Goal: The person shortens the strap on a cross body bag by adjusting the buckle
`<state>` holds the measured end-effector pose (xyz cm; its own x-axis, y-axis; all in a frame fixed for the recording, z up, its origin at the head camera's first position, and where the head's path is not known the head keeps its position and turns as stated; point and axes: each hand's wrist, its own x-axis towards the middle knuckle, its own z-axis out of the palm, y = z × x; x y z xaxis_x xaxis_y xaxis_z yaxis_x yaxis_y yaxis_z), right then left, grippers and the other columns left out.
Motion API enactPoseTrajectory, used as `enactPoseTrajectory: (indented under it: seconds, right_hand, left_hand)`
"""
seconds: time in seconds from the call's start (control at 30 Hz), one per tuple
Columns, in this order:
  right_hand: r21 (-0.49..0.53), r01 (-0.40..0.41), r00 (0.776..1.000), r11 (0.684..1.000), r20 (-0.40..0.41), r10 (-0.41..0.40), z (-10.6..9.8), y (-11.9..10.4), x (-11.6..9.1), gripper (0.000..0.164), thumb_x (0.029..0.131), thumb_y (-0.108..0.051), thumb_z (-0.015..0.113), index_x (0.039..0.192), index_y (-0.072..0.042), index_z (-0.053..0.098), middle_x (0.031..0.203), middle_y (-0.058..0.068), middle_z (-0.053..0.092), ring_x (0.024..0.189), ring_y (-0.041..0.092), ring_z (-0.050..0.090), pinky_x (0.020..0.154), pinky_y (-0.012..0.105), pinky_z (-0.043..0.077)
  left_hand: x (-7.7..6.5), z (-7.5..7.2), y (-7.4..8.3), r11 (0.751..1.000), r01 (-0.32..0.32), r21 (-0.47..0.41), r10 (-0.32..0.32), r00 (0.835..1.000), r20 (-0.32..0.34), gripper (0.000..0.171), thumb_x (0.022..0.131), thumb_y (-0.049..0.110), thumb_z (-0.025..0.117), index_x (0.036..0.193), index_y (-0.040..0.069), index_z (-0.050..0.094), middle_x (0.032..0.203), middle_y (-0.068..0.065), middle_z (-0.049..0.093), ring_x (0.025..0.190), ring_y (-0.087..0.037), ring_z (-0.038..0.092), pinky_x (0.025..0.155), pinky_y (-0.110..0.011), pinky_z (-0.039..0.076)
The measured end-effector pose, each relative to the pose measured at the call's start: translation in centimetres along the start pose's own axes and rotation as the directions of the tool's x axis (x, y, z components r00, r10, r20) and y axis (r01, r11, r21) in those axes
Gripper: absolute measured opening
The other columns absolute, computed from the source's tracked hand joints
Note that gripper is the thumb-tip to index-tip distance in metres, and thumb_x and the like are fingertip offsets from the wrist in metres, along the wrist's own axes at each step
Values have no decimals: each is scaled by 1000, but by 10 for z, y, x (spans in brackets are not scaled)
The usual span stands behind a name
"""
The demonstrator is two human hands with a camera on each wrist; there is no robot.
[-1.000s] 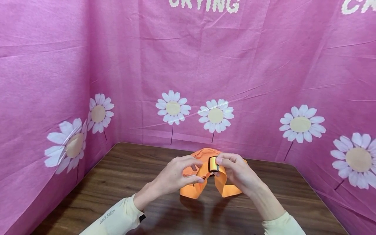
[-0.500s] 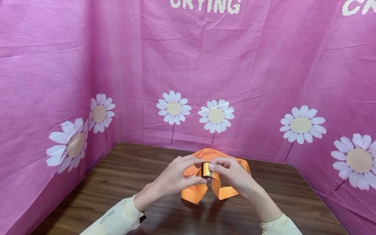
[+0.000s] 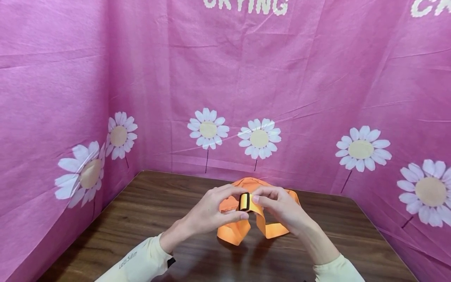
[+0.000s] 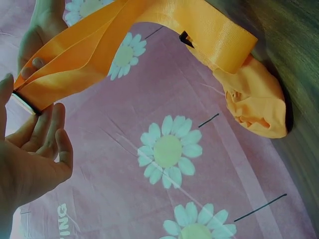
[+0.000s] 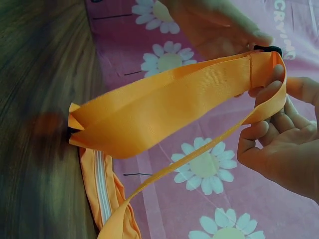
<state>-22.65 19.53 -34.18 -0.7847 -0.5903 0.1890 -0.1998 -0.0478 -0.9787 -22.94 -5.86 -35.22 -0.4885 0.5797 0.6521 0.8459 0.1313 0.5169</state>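
An orange fabric waist bag (image 3: 251, 182) lies toward the far side of the table, and its wide orange strap (image 3: 260, 220) is lifted in front of it. Between thumb and fingers, my left hand (image 3: 208, 208) pinches a black strap slider (image 3: 248, 202) by its top and bottom edges. My right hand (image 3: 286, 206) grips the webbing just right of the slider, thumb on the near face. Strap loops hang below both hands. The right wrist view shows a loop of strap (image 5: 271, 104) round the right fingers, and a pale zipper (image 5: 102, 186) on the bag.
The brown wood-grain table (image 3: 158, 203) reaches back to a pink cloth backdrop (image 3: 225, 78) printed with white daisies, which encloses the back and sides. A small black fitting (image 4: 186, 39) shows by the strap near the bag in the left wrist view.
The slider has moved left, from the right hand's pinch to between the left thumb and fingers. The right hand now holds webbing beside it, and the strap loops have shifted slightly.
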Motion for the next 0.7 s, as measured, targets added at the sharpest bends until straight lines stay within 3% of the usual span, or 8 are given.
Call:
enactPoseTrajectory:
  seconds: [0.33,0.53,0.7]
  right_hand:
    - [-10,-13,1000,1000,22,13,3,1,0,14,102,-9,60,98,2,68,76,10,64,80,23,62,82,40,51]
    - [3,-3,999,1000,37,3,2,4,2,18,104,-10,58,102,4,68,79,10,66,83,25,63,85,42,51]
    - [11,-23,999,1000,34,22,-1,3,2,20,105,-12,56,104,5,67,83,11,66,84,23,62,83,37,51]
  left_hand:
    - [1,0,2,998,-59,-3,59,998,-22,41,90,28,81,127,15,68,113,11,66,101,-7,62,90,-31,51]
    - [1,-1,3,994,-97,42,99,994,-43,42,90,26,82,127,11,69,114,9,67,104,-7,62,91,-30,51]
    - [1,-3,4,996,-75,50,78,995,-59,44,91,28,81,129,10,68,116,8,66,104,-8,61,90,-30,51]
